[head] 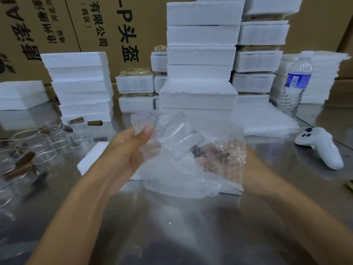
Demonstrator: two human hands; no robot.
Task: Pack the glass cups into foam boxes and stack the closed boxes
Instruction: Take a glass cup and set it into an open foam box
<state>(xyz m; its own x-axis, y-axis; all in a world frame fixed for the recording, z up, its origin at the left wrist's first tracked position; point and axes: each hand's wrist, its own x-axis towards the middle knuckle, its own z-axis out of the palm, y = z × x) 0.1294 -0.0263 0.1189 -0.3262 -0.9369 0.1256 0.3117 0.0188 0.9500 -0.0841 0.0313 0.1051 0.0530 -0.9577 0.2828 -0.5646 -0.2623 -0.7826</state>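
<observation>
Left hand point(126, 150) pinches the bubble wrap point(172, 173) edge, probably spreading it for the cups point(45, 144) off to its left; right hand point(221, 155) sits behind it, grip unclear.

arms: both bare to frame edge | left hand point(124, 152): bare, short thumbnail

Metal table point(191, 226) carries foam boxes point(198, 98), glass cups point(38, 144), bottle point(295, 83) and controller point(321, 148).

White foam boxes point(200, 100). Clear bubble wrap point(177, 142), dotted bubble pattern. Clear glass cups point(44, 148), brown handles. Water bottle point(297, 81) clear, blue label, white cap. White controller point(322, 150), dark buttons. Brown cartons point(145, 25), black print. Silver-grey table point(172, 226).
</observation>
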